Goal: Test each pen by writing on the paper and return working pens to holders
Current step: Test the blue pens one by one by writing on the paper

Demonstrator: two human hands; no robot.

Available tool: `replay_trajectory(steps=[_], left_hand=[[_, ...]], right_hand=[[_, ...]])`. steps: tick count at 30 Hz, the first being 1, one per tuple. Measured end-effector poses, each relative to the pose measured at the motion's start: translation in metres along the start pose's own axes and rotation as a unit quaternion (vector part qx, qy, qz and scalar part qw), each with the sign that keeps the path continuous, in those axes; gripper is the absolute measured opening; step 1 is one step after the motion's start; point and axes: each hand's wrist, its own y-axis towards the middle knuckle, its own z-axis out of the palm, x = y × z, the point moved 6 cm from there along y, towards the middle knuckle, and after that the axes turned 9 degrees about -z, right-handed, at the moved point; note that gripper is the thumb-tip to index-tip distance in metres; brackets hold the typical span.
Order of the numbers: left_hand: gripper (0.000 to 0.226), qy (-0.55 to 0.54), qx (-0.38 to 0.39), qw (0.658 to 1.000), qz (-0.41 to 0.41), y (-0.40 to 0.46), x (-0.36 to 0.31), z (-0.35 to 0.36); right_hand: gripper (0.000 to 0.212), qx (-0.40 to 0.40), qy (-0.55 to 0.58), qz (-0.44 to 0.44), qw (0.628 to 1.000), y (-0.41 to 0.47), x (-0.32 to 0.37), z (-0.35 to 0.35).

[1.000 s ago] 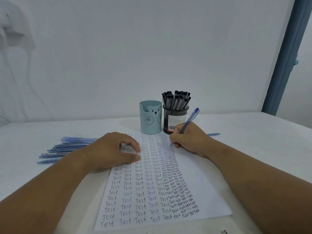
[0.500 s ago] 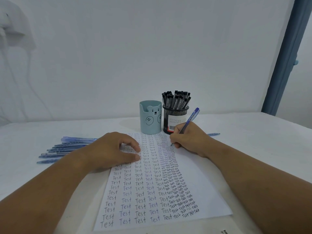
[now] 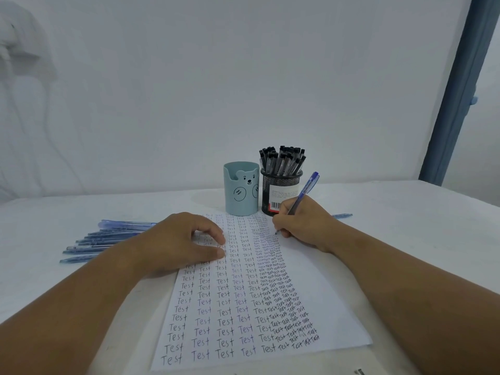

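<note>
A white sheet of paper (image 3: 328,301) covered in rows of the word "Test" lies on the table in front of me. My right hand (image 3: 303,226) grips a blue pen (image 3: 304,193), its tip touching the paper near the upper right of the writing. My left hand (image 3: 178,242) rests on the paper's left edge, fingers loosely curled, fingertips pressing the sheet. Behind the paper stand a light blue bear holder (image 3: 240,189) and a black mesh holder (image 3: 280,194) full of black-capped pens (image 3: 282,159). Several blue pens (image 3: 108,236) lie in a row at the left.
One more blue pen (image 3: 342,215) lies on the white table (image 3: 422,226) behind my right wrist. A white wall rises right behind the holders. A blue-grey post (image 3: 457,90) stands at the far right. A small dark object (image 3: 359,371) shows at the bottom edge.
</note>
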Motion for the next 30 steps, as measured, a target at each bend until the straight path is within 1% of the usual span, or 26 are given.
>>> replay_trajectory(steps=[3, 7, 12, 17, 27, 30], left_hand=[[0.024, -0.002, 0.0, 1.0, -0.001, -0.0004, 0.0006, 0.0002], [0.023, 0.004, 0.0, 1.0, 0.005, -0.0004, 0.0009, -0.0007], [0.024, -0.002, 0.0, 1.0, -0.002, 0.0, 0.0011, -0.0005], [0.022, -0.005, -0.003, 1.0, -0.002, -0.0008, 0.0003, -0.0004], [0.021, -0.011, -0.007, 1.0, -0.005, -0.0024, 0.0003, -0.0003], [0.023, -0.008, -0.004, 1.0, -0.004, -0.0021, 0.0004, -0.0003]], right_hand=[[0.035, 0.0, -0.004, -0.002, 1.0, -0.0002, 0.0004, -0.0003], [0.028, -0.012, -0.011, -0.006, 1.0, -0.0005, 0.0012, -0.0012], [0.035, -0.005, -0.007, 0.0, 1.0, -0.0006, 0.0011, -0.0006], [0.028, -0.007, -0.006, 0.004, 1.0, -0.0009, 0.0004, -0.0018], [0.031, -0.011, -0.033, -0.012, 0.999, 0.0016, -0.002, -0.0014], [0.026, -0.017, -0.018, -0.015, 1.0, -0.0006, 0.0004, -0.0024]])
